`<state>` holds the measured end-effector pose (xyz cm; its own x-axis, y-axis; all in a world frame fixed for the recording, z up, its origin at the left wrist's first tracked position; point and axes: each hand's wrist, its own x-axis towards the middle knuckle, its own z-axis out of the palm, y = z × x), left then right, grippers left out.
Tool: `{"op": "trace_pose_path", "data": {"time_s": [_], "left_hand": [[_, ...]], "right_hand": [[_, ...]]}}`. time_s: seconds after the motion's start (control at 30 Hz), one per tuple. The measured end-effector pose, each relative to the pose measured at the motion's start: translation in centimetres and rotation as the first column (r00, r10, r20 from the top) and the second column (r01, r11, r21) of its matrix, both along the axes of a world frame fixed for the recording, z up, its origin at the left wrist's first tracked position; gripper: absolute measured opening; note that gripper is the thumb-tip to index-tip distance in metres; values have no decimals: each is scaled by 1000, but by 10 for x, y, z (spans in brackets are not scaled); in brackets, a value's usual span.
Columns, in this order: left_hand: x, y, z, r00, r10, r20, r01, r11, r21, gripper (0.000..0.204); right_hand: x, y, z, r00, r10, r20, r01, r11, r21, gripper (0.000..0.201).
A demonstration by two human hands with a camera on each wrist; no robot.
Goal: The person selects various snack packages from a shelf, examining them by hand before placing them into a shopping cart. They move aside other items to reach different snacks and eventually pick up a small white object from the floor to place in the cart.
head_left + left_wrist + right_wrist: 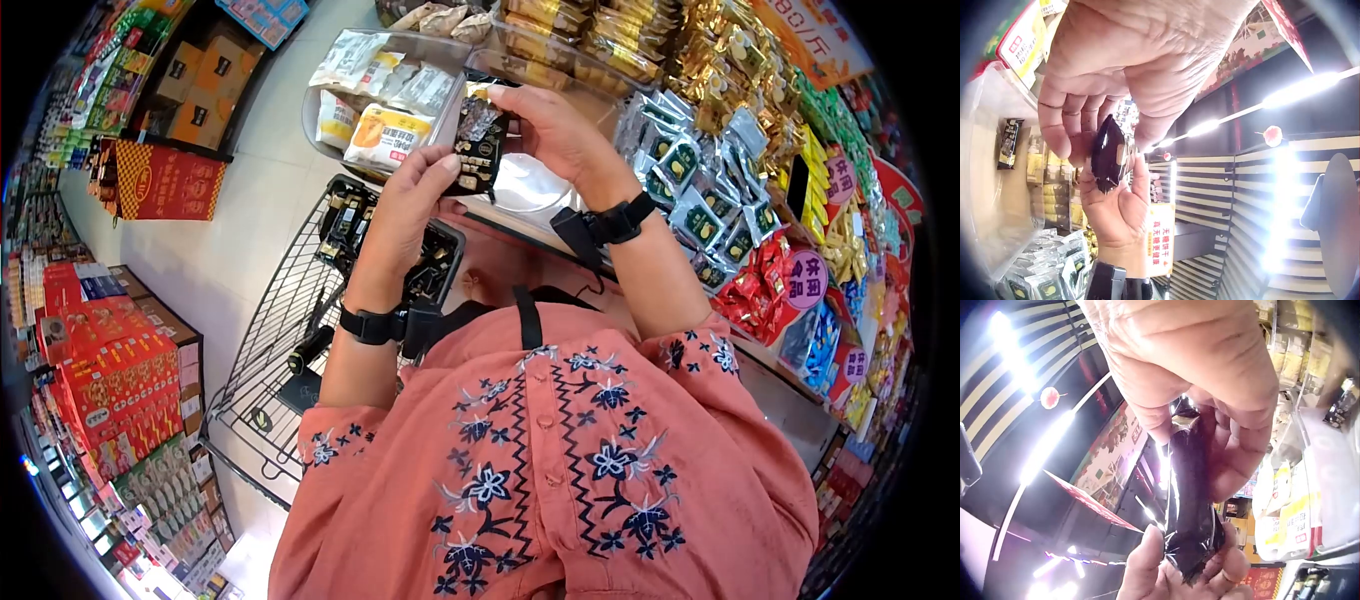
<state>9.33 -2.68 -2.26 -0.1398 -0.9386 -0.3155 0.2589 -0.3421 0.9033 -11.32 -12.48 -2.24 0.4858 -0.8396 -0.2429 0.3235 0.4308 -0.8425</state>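
A small glossy black packet (478,145) with pale printing is held between both hands above the bins. The left hand (412,205) pinches its lower left edge with the thumb on top, and the right hand (560,135) grips its upper right end. The left wrist view shows the dark packet (1108,153) edge-on, the left hand (1129,56) at one end and the right hand (1116,215) at the other. In the right wrist view the packet (1190,494) stretches from the right hand (1197,375) to the left hand's fingers (1147,559).
A clear bin holds white and yellow packages (390,135). Silver packets (690,170), gold packets (735,80) and red packets (755,285) are heaped at the right. Left of the body stands a wire cart (270,330) with a black basket (445,265) of dark packets.
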Motion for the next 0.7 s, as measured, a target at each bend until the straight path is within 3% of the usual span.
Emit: {"op": "trace_pose_path", "data": {"time_s": [0.1, 0.2, 0.33, 0.47, 0.7], "left_hand": [[5, 0, 12, 996, -37, 75, 39, 999, -25, 42], [27, -15, 15, 993, 44, 107, -32, 993, -112, 40], [50, -36, 31, 995, 83, 53, -72, 981, -182, 35], [61, -50, 39, 979, -28, 200, 57, 989, -138, 34], [71, -61, 23, 905, -241, 351, 304, 943, -135, 37]], "right_hand": [[4, 1, 2, 993, -65, 100, 66, 998, -1, 35], [1, 6, 13, 992, -72, 104, 76, 996, -43, 33], [-11, 19, 18, 999, 54, 0, -54, 996, -72, 28], [-12, 37, 10, 955, 227, -189, -250, 962, -107, 30], [-7, 44, -20, 838, 386, -385, -430, 902, -32, 33]]}}
